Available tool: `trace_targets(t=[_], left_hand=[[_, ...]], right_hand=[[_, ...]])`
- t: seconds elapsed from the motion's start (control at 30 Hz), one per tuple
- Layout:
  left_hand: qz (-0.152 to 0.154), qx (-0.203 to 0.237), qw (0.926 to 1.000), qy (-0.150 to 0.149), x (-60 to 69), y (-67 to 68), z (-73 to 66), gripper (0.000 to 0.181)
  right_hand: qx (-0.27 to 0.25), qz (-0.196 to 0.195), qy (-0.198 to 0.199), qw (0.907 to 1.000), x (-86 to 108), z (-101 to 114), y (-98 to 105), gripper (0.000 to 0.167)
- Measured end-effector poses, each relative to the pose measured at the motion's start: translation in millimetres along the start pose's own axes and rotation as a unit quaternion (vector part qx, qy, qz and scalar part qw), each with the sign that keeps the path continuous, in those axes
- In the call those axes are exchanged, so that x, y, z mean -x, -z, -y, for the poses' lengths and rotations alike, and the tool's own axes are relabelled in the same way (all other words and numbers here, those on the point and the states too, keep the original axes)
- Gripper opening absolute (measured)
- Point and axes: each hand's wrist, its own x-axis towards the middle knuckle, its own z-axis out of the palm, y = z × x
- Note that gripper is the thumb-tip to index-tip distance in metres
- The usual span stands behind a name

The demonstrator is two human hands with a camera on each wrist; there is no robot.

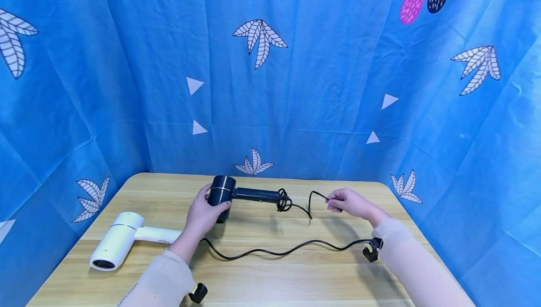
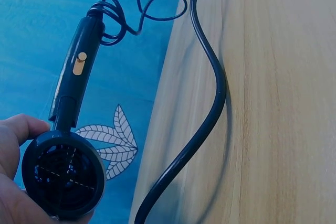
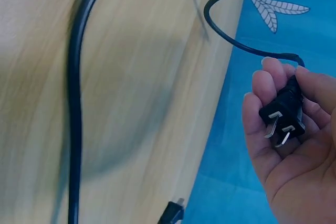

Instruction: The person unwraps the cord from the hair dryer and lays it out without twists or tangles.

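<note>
My left hand (image 1: 204,214) grips a black hair dryer (image 1: 255,195) by its barrel, holding it above the table with the handle pointing right. The left wrist view shows the dryer's round grille (image 2: 64,176) and a gold switch on the handle. Several loops of its cord (image 1: 283,200) are bunched at the handle's end. From there the cord runs to my right hand (image 1: 351,202), whose fingers and thumb hold the cord end. In the right wrist view, the two-pronged black plug (image 3: 283,111) lies within the curled fingers.
A white hair dryer (image 1: 116,241) lies at the table's left, its handle partly behind my left forearm. A black cord (image 1: 279,254) snakes rightward across the wooden table (image 1: 262,283). Its plug (image 3: 172,212) shows low in the right wrist view. Blue patterned curtains (image 1: 296,86) surround the table.
</note>
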Motion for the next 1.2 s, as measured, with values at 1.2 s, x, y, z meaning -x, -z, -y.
trace_targets(t=[1.2], left_hand=[[-0.005, -0.001, 1.0000, 0.000, -0.5, -2.5, -0.3, 0.090]], right_hand=[[0.194, -0.088, -0.098, 0.9722, 23.3, -39.9, -5.9, 0.006]])
